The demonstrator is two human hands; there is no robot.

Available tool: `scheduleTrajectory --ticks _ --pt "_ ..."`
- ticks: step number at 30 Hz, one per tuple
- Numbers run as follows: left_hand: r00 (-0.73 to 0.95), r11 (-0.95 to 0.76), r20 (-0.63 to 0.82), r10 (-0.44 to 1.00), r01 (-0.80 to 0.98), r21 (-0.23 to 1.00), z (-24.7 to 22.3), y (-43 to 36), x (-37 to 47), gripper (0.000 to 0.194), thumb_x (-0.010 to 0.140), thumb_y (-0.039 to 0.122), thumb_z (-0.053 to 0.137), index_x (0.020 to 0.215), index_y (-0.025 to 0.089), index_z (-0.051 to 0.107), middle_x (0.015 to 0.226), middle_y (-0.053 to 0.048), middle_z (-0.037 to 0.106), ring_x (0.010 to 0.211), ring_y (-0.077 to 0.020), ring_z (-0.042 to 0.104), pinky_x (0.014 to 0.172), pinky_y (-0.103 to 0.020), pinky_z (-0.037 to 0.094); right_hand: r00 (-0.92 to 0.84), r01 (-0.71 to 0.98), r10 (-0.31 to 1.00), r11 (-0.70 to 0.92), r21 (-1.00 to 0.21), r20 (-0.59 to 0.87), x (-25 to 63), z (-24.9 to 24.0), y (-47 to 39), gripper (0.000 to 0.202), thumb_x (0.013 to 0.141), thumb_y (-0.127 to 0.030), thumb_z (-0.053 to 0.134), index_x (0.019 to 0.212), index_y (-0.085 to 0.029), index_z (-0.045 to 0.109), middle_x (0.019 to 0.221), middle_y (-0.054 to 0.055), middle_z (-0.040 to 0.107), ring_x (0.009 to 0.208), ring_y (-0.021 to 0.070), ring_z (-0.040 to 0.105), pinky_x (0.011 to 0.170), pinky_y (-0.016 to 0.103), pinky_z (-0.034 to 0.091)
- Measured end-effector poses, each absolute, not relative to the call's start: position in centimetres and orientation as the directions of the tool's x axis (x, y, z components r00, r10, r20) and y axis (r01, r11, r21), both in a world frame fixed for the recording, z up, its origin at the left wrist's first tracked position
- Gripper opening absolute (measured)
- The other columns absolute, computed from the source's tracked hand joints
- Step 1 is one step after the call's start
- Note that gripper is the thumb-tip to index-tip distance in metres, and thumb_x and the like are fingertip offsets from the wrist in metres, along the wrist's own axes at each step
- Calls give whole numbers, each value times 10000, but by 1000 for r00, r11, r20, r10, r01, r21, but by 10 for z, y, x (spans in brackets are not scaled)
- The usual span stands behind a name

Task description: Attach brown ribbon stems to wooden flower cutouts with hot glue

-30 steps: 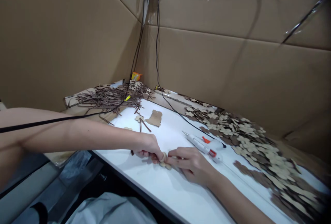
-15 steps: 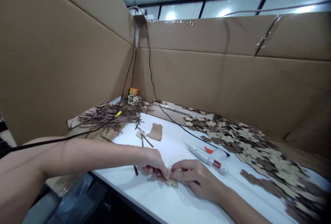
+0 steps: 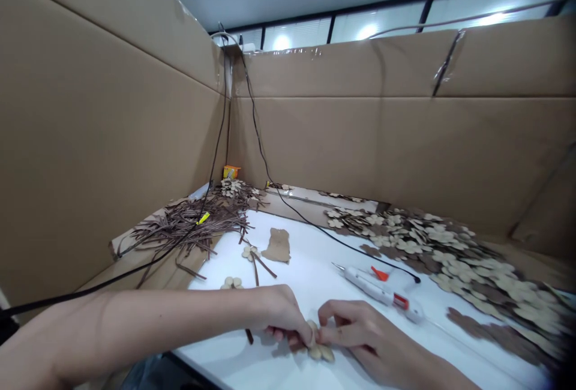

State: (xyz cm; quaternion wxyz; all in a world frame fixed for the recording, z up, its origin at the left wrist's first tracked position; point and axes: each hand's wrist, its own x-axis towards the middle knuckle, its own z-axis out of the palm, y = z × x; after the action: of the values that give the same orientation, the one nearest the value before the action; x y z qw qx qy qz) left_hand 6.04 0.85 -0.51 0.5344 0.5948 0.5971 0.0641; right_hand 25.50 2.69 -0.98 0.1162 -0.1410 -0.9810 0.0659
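My left hand [image 3: 287, 317] pinches a beige flower-shaped cutout [image 3: 321, 351] between thumb and fingers, low over the white tabletop. From the other side, the bent fingers of my right hand [image 3: 360, 333] close on the same cutout. Part of it is hidden by my fingers. Just beyond my left forearm lie a beige flower [image 3: 251, 252] with brown strips and another pale flower [image 3: 231, 282]. A brown strip end [image 3: 249, 336] pokes out below that forearm.
Beyond my right hand rests a white corded pen-like tool [image 3: 375, 288] with a metal tip, beside an orange piece [image 3: 379, 273]. Flower cutouts [image 3: 418, 240] are heaped at right, brown strips [image 3: 193, 222] at left. A brown scrap [image 3: 278, 245], black cable [image 3: 310, 222] and cardboard walls [image 3: 315, 144] surround.
The view has tilted up, so the hands and table appear lower. Both hands stay closed on the flower cutout. A pale flower beyond my left forearm has come into sight.
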Motion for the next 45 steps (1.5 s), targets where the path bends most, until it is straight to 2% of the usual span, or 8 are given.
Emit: scheduleTrajectory --ticks 7,21,28,29,31,34,39,45 --pt "268 304 -587 764 654 693 -5 10 61 205 547 182 656 397 154 517 317 60 429 247 -46 285 269 -184 207 -927 202 206 978 -47 314 259 -12 35 386 853 -120 405 1051 -351 642 904 38 626 622 116 536 582 238 382" --pt "266 199 -459 848 644 739 -2 -8 57 182 592 239 594 461 171 487 347 76 446 259 -49 302 270 -180 234 -938 189 196 981 -52 287 261 -12 33 380 881 -99 338 1018 -267 650 860 44 591 605 93 503 598 213 382" --pt "284 139 -502 817 747 650 5 -22 36 107 708 267 481 651 180 505 480 49 560 301 -82 406 333 -198 327 -927 158 168 986 -55 335 266 -18 37 374 866 -93 372 1051 -250 656 858 42 584 656 96 521 611 207 379" --pt "269 95 -469 841 781 617 9 -25 30 164 745 303 464 655 178 520 499 34 569 334 -94 430 359 -208 338 -925 154 165 986 -59 342 266 -18 37 372 863 -95 380 1060 -248 656 850 41 584 652 96 522 605 204 379" --pt "276 -212 -134 952 907 364 17 -31 19 280 819 383 416 694 180 561 598 -9 612 516 -150 547 492 -247 409 -921 150 164 986 -68 353 267 -19 38 370 859 -97 392 1066 -248 658 846 41 587 647 94 526 598 197 382" --pt "506 -526 238 829 850 23 22 -34 11 269 859 326 387 910 165 596 850 -83 643 792 -224 582 708 -345 448 -920 151 165 986 -66 356 268 -21 39 375 844 -86 406 1062 -254 662 863 38 592 654 95 533 607 193 391" --pt "851 -864 163 498 504 10 14 -25 19 318 886 232 411 1185 216 521 1156 -62 582 1140 -223 436 965 -369 365 -923 161 164 986 -38 348 270 -25 40 376 828 -80 429 1063 -266 657 864 23 588 662 95 536 618 196 394" --pt "893 -898 106 438 441 -5 4 -16 22 364 912 246 375 1260 211 473 1219 -71 569 1174 -233 434 976 -413 370 -916 171 150 985 25 373 270 -24 40 332 836 -116 457 1036 -277 668 849 13 604 635 92 535 586 199 383"
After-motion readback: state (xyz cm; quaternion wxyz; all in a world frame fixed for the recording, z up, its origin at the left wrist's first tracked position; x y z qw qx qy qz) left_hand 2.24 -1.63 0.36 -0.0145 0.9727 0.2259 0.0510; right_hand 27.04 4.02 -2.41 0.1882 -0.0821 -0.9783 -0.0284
